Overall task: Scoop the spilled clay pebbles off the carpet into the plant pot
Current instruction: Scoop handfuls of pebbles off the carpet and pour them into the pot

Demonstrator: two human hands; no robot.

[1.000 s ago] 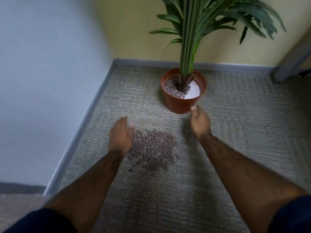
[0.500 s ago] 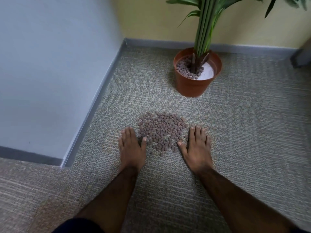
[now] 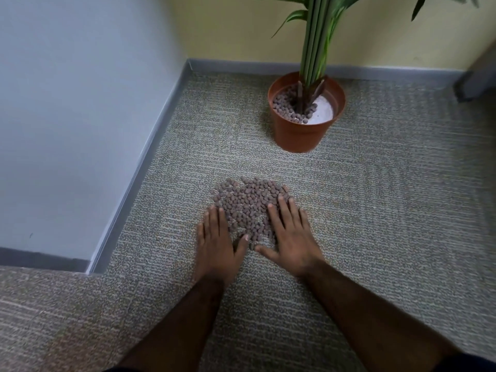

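A heap of brown clay pebbles lies on the grey carpet in the middle of the head view. My left hand rests flat, palm down, at the heap's near left edge. My right hand lies flat over its near right side, fingers spread on the pebbles, thumbs almost meeting. Neither hand holds anything. Beyond the heap stands a terracotta plant pot, with pebbles on its left half and white filling bare on its right.
Green stems rise from the pot. A pale blue wall with a grey skirting board runs along the left and juts out at the near left corner. A yellow wall stands behind the pot. A grey furniture leg is at far right.
Both hands came down from near the pot to the near side of the heap, then slid inward and forward; the right hand now covers part of the pebbles and the heap is narrower.
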